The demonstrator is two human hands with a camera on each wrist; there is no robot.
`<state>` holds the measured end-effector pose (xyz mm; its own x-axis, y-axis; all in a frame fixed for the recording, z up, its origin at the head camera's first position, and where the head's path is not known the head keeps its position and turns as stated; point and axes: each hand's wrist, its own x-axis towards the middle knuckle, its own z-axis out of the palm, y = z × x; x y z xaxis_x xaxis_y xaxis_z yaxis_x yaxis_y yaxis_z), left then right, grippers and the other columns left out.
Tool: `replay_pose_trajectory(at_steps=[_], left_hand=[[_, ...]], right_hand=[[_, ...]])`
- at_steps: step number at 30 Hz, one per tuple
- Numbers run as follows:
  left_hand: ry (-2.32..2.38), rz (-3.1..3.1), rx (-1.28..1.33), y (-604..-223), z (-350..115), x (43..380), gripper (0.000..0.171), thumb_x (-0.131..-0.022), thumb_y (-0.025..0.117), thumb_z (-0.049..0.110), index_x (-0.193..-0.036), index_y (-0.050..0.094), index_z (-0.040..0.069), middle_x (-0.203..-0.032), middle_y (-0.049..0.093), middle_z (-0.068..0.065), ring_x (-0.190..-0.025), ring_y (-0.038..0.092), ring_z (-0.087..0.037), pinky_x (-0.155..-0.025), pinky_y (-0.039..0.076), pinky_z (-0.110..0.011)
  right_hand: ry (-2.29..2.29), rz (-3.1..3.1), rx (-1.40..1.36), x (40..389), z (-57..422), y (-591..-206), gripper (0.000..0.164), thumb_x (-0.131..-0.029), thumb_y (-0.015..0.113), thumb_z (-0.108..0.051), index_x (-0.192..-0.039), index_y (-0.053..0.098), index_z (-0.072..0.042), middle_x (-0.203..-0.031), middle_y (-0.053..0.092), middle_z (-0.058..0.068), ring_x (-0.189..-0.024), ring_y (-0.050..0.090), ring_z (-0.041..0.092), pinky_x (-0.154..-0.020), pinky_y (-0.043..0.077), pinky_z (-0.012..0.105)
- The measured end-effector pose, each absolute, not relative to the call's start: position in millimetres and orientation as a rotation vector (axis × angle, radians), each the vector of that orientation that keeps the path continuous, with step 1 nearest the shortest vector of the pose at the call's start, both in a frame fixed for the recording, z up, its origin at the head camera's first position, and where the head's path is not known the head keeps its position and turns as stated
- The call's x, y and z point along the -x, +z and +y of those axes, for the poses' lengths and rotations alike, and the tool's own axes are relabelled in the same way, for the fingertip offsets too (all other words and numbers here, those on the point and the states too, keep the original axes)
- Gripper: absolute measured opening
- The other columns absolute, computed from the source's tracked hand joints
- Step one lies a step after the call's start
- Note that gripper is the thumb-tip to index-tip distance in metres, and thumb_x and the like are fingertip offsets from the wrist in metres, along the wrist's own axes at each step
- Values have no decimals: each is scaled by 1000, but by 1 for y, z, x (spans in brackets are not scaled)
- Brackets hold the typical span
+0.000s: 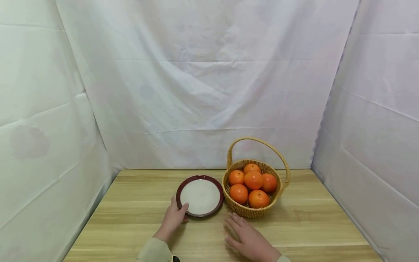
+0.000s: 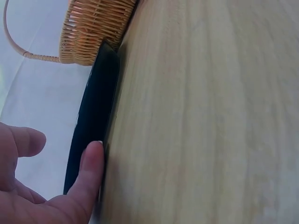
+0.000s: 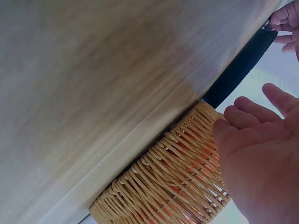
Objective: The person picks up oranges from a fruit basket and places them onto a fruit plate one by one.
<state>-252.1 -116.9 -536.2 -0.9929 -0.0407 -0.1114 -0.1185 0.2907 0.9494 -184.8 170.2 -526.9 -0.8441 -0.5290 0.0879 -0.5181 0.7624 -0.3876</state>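
A round plate with a pale centre and dark red rim lies on the wooden table. My left hand is at its near left edge, thumb over the rim. In the left wrist view one finger touches the plate's dark side, while the thumb stands apart above it. Just right of the plate stands a wicker basket with a tall handle, holding several orange fruits. My right hand hovers in front of the basket with fingers spread, holding nothing.
White cloth hangs behind the table and along both sides. The basket stands close to the table's back edge, and its handle rises above the fruit.
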Motion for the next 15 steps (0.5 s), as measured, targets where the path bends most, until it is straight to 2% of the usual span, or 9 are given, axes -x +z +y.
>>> replay_pose_trajectory(at_steps=[5,10,15], left_hand=[[1847,2470,157,-541,-117,256,75,-93,51,17,-141,-1,-9,-127,31,-42,-64,60,-18,-58,56,-28],[1891,2478,157,-545,-117,258,57,-92,51,10,-138,21,-7,-107,52,-31,-63,61,-18,-56,56,-28],[1885,2519,160,-550,-116,259,49,-90,52,5,-133,32,-8,-97,57,-26,-59,60,-17,-53,56,-27]], right_hand=[[-638,2931,881,185,170,-529,59,-90,44,-51,-141,35,-22,-145,30,4,-133,24,25,-104,29,51],[-654,2929,895,185,170,-528,59,-90,45,-51,-141,35,-22,-145,30,4,-133,25,26,-102,31,52],[-657,2930,872,185,171,-529,60,-90,45,-51,-141,35,-20,-145,31,4,-132,26,26,-103,31,50]])
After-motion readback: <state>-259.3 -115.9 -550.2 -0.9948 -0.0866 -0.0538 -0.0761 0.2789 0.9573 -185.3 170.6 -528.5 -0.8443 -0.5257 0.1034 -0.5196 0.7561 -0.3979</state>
